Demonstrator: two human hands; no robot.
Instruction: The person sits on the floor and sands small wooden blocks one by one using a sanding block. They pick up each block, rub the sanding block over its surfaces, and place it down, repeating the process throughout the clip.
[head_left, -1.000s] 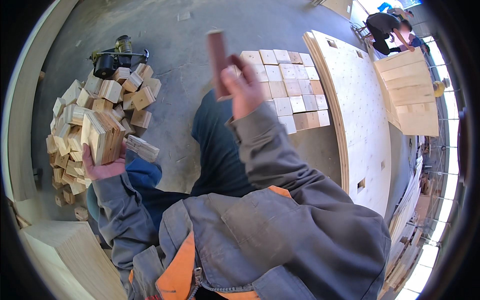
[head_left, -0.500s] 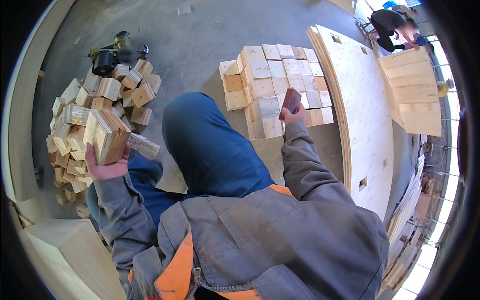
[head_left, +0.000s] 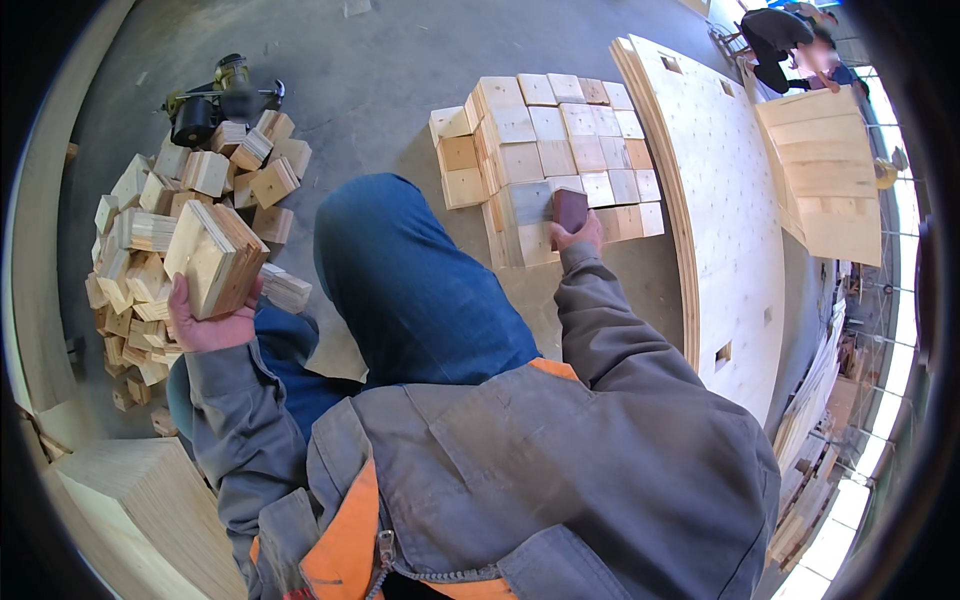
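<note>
My left hand [head_left: 212, 328] is wrapped round a squarish plywood block [head_left: 208, 262], gripping it from below with its layered edge to the right. It is held up beside the heap of loose plywood blocks [head_left: 128, 262]. Over the near edge of a neat stack of wooden blocks [head_left: 560, 122] is my right hand [head_left: 582, 234]. Its fingers are closed on a dark reddish-brown rectangular block [head_left: 570, 206], whose flat face shows. Whether this dark block touches the stack I cannot tell.
A black and olive power tool [head_left: 208, 105] rests on the floor behind the heap. Large plywood sheets [head_left: 715, 210] with square holes lie along the right. At the far right another person [head_left: 780, 45] bends over a pale wooden panel [head_left: 820, 165]. A wooden box-like piece [head_left: 140, 490] stands near left.
My right hand has lowered slightly to the left, turning the dark block so its flat face shows. My left hand keeps hold of the plywood block. The view has shifted a little.
</note>
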